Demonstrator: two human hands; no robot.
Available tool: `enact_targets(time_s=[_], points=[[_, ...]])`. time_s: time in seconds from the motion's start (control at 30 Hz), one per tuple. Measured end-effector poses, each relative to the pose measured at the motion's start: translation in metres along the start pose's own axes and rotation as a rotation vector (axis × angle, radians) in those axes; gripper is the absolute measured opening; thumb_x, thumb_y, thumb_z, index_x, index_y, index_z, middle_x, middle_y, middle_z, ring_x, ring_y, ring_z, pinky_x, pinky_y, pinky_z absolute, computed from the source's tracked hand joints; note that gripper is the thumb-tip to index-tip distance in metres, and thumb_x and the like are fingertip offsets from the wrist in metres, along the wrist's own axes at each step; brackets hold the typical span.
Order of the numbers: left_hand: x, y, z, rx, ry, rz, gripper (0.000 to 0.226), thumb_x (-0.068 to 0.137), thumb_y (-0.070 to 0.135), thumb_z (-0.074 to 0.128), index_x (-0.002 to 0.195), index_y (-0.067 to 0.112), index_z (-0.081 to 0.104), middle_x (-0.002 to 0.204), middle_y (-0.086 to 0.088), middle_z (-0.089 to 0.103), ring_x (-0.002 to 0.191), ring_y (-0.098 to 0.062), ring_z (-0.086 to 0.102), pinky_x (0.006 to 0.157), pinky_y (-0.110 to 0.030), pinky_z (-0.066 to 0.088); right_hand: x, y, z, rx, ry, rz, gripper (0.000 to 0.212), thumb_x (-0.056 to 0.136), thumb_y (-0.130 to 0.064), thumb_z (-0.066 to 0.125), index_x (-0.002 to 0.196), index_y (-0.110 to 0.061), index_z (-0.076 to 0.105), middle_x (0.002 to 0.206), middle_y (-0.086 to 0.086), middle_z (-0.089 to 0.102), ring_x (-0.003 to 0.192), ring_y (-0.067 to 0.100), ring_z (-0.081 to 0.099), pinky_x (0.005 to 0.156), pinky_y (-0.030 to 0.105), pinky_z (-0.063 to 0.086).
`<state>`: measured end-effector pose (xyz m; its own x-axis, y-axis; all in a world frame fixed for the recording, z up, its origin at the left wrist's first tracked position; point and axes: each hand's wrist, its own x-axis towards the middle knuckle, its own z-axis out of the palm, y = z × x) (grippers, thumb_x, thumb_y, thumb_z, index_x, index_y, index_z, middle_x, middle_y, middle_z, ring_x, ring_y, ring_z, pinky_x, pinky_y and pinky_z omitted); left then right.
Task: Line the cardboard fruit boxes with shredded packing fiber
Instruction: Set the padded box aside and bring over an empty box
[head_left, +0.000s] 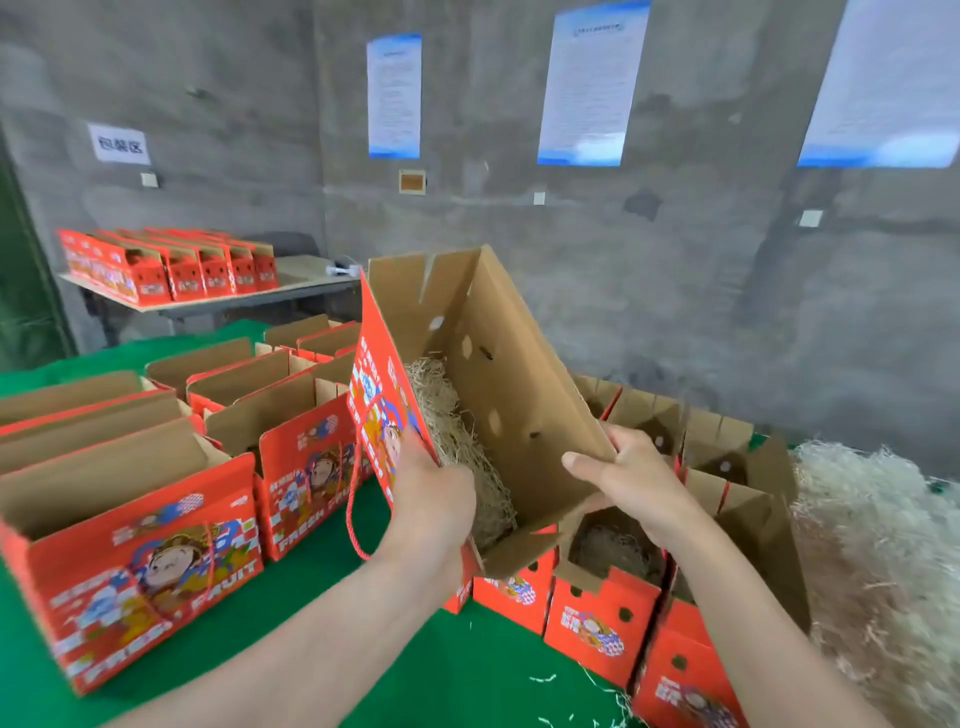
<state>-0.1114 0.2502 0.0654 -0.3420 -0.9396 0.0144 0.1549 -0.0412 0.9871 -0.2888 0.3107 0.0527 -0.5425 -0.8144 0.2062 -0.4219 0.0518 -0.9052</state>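
At the far left, a row of closed red boxes (166, 270) stands on a grey side table (234, 301) against the concrete wall, under a small white sign (118, 144). Nearer, open red fruit boxes (135, 551) printed with a cartoon figure and the words FRESH FRUIT sit in rows on the green table cover (322, 649), their brown flaps upright.

In the middle, the person holds one open box (498, 374) lifted above the table and tilted, so its brown inside faces the camera. A layer of pale shredded fiber (457, 441) lies along the lower side of that box. A red cord handle (356, 512) dangles from its printed wall. The left hand (434, 499) is curled around the edge of the printed wall, fingers inside the box near the fiber. The right hand (631, 480) grips the opposite brown wall, thumb on the inner face and fingers wrapped behind it.

Below and to the right of the lifted box stand more open boxes (602, 618), and at least one shows fiber at its bottom. At the far right, a large loose pile of shredded fiber (883, 561) rests on the table just beside those boxes. Blue-edged notices (592, 83) hang on the wall above.
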Motion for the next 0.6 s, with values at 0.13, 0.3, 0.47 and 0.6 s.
enact_targets(time_s=[0.13, 0.3, 0.47, 0.6], points=[[0.024, 0.032, 0.019, -0.041, -0.019, 0.193, 0.062, 0.087, -0.014, 0.031, 0.140, 0.017, 0.039, 0.133, -0.010, 0.051, 0.107, -0.024, 0.054, 0.086, -0.024, 0.043, -0.002, 0.010, -0.003, 0.446, 0.185, 0.042, 0.031, 0.085, -0.023, 0.065, 0.115, -0.026, 0.059, 0.109, 0.000, 0.064, 0.100, 0.019, 0.062, 0.078, 0.033, 0.055], [0.065, 0.044, 0.051, -0.012, -0.102, 0.276, 0.060, 0.083, -0.017, 0.031, 0.129, 0.015, 0.052, 0.090, -0.001, 0.063, 0.076, -0.018, 0.048, 0.065, -0.029, 0.039, 0.004, 0.023, -0.017, 0.618, 0.081, 0.235, 0.076, 0.083, -0.040, 0.064, 0.142, -0.046, 0.017, 0.106, 0.019, 0.066, 0.074, 0.036, 0.068, 0.057, 0.037, 0.055], [0.109, 0.055, 0.111, 0.128, -0.324, 0.176, 0.035, 0.083, -0.013, 0.041, 0.095, 0.015, 0.058, 0.069, 0.008, 0.060, 0.062, -0.005, 0.053, 0.046, -0.018, 0.040, 0.039, 0.013, -0.057, 0.791, 0.266, 0.183, 0.038, 0.091, 0.004, 0.044, 0.120, -0.017, 0.030, 0.106, 0.032, 0.062, 0.076, 0.038, 0.069, 0.063, 0.039, 0.059], [0.151, 0.057, 0.170, 0.117, -0.490, 0.023, 0.025, 0.080, -0.012, 0.041, 0.073, 0.012, 0.046, 0.053, -0.002, 0.046, 0.040, -0.012, 0.044, 0.039, -0.016, 0.035, 0.066, 0.021, -0.112, 0.860, 0.449, 0.131, 0.059, 0.085, 0.015, 0.038, 0.137, -0.013, 0.043, 0.122, 0.025, 0.054, 0.106, 0.046, 0.057, 0.066, 0.039, 0.058]])
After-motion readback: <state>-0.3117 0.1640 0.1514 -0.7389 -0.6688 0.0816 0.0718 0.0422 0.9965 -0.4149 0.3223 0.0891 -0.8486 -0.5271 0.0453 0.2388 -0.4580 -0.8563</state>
